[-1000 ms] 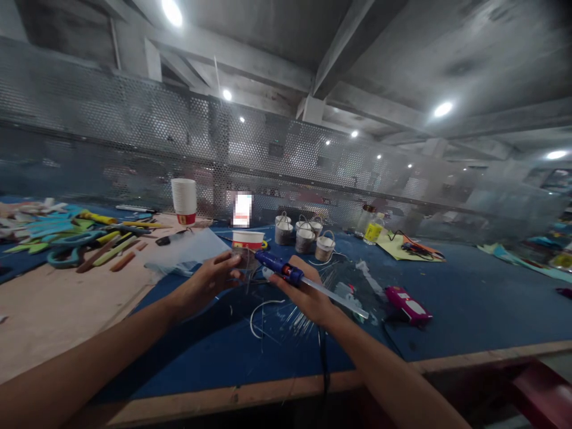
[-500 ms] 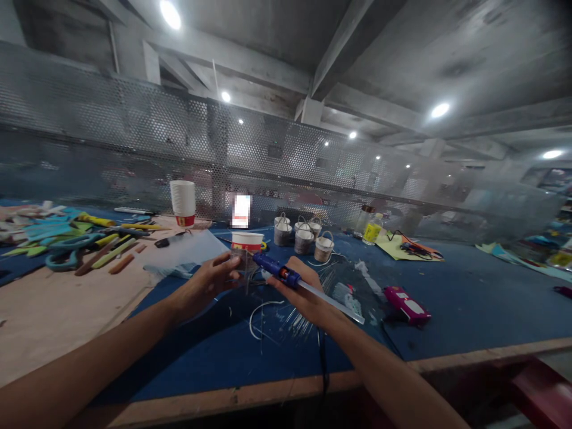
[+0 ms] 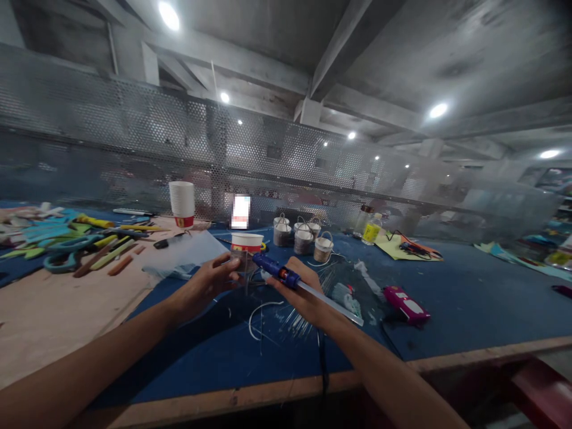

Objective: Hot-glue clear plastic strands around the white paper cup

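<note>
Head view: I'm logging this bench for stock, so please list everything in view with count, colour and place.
glue gun: one, blue, in right hand
glue stick: one, translucent, in gun
paper cup: one, white and red above grey, at left hand
handled pots: at least four, grey-brown and white, behind gun
cup stack: one, white and red, back left
scissors: one pair, teal, left
scraps: many, mixed, far left
bottle: one, yellow, back right
device: one, magenta, right
bench: one, blue, underneath
mesh: one, grey, background
lights: several, white, overhead
smaller items: uncounted
left hand: one, bare, centre
right hand: one, bare, centre
</note>
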Demonstrator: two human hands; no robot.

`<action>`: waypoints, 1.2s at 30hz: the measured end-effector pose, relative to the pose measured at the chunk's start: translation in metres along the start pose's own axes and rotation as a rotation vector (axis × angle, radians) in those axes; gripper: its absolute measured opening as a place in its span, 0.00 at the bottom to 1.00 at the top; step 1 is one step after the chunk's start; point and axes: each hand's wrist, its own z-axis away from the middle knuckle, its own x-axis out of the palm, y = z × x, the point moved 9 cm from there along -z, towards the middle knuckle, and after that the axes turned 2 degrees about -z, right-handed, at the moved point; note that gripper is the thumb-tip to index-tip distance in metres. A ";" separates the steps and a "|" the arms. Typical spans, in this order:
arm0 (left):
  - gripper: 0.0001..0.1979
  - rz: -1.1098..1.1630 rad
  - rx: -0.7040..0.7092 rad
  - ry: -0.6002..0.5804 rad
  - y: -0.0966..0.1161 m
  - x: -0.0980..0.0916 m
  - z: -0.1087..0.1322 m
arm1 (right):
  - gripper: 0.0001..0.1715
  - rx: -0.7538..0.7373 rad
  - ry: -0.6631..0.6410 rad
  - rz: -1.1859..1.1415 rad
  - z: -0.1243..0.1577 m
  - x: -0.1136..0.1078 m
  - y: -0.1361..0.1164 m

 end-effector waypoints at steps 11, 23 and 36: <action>0.21 -0.012 0.017 -0.019 0.000 0.001 -0.001 | 0.24 -0.009 0.011 0.033 0.000 0.000 0.001; 0.20 0.016 0.012 -0.019 -0.003 -0.001 -0.003 | 0.25 -0.055 0.013 0.053 0.000 -0.002 -0.006; 0.18 0.012 0.023 -0.045 0.000 0.001 -0.002 | 0.24 -0.041 0.015 0.085 0.000 -0.001 -0.001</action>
